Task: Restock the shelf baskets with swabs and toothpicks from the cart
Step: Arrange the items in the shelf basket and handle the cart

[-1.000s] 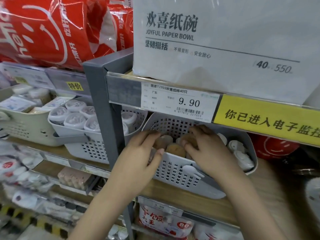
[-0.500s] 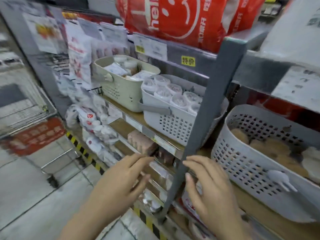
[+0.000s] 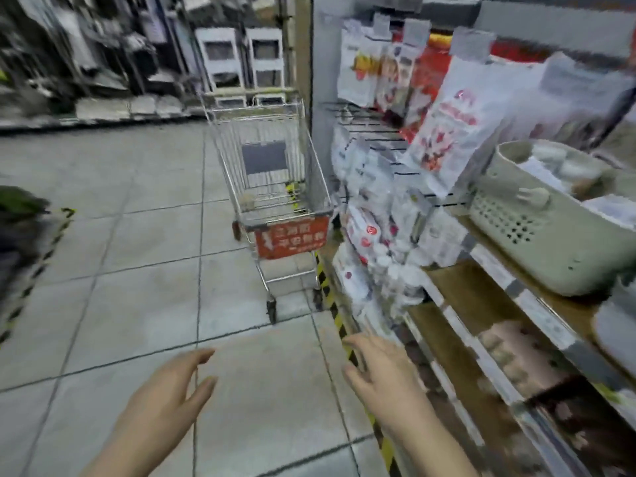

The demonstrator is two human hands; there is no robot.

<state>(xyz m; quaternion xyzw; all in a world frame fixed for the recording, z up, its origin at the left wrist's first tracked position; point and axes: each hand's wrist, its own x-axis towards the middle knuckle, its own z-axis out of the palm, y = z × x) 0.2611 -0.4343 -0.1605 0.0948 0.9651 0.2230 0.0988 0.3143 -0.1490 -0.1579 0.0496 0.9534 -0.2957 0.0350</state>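
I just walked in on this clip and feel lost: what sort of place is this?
Most likely a shop aisle. A wire shopping cart stands on the tiled floor, bagged goods hang on hooks, and a basket of stock sits on a shelf.

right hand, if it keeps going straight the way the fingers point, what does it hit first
Probably the shopping cart ahead. The right hand holds nothing and points up the aisle, with bare floor between; the hanging packets lie close to that line, and depth is unclear.

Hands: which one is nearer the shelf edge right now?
The right hand, empty with fingers spread, hovering over the striped floor tape beside the shelf. The left hand hangs over open floor tiles.
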